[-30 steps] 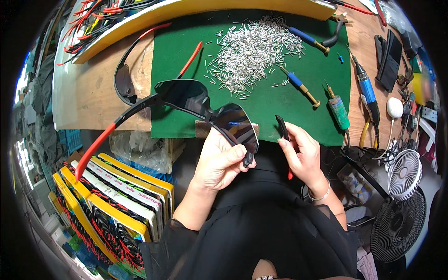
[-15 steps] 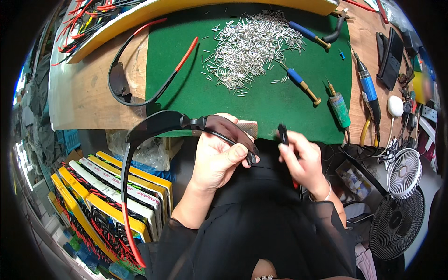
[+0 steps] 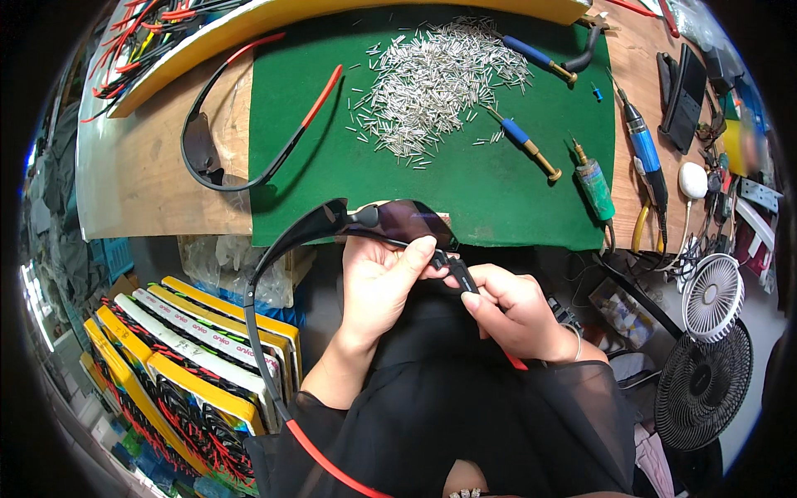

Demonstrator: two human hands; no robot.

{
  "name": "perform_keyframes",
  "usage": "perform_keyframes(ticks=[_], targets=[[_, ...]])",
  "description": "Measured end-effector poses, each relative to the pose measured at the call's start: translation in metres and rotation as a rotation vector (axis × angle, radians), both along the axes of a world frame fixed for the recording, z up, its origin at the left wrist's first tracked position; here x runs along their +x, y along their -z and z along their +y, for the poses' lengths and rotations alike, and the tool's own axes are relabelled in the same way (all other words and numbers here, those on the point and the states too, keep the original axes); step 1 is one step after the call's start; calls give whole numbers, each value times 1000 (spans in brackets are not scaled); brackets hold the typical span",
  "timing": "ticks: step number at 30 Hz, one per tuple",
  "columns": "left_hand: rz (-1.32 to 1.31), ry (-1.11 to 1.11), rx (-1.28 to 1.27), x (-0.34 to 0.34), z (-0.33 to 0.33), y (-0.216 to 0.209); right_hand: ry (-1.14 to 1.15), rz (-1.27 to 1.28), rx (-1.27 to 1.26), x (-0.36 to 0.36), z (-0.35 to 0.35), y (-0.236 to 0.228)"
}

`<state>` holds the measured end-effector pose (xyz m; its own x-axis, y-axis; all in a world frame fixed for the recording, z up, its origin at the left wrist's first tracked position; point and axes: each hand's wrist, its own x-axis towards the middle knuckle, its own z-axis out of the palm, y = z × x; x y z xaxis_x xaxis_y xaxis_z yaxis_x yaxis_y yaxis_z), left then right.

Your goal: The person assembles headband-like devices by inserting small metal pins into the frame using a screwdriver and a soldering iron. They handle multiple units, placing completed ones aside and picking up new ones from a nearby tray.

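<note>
My left hand (image 3: 374, 290) is closed on a pair of wraparound sunglasses (image 3: 413, 222) with dark lenses, thumb pressing near the hinge corner. One temple, black with a red end, curves down at the left to my lap. Between the fingers of my right hand (image 3: 521, 314) is a loose-looking black temple arm (image 3: 460, 277), its red tip showing below the hand. The front end of that arm meets the hinge corner of the frame, right beside my left fingertips. Whether the two parts are joined I cannot tell.
A pile of small metal pins (image 3: 440, 83) lies on the green mat (image 3: 315, 191). Two blue-handled screwdrivers (image 3: 528, 149), a green-handled tool (image 3: 594, 187) and a blue electric screwdriver (image 3: 646, 153) lie to the right. Another pair of sunglasses (image 3: 199, 149) rests at left. Fans (image 3: 712, 297) stand at right.
My right hand has moved left, bringing the temple arm to the frame's hinge corner. The sunglasses have turned, their attached temple swinging rightward across my lap.
</note>
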<state>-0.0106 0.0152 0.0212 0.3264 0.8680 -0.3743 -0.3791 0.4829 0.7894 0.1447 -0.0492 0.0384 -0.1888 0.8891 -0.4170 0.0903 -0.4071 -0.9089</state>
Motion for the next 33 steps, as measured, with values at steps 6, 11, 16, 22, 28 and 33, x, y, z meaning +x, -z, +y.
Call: perform_keyframes(ticks=[6,11,16,22,28,33], targets=[[40,9,-72,1,-3,2,3,-11,-25,1,-1,-6],[128,-38,-8,6,-5,-2,13,163,-230,1,2,-4],[225,31,102,3,-7,6,4,194,-277,4,5,-4],[252,4,82,8,-9,8,26,225,-285,4,4,0],[215,3,41,10,-9,8,21,300,-331,8,4,2],[263,81,67,7,-14,11,30,424,-401,11,3,8]])
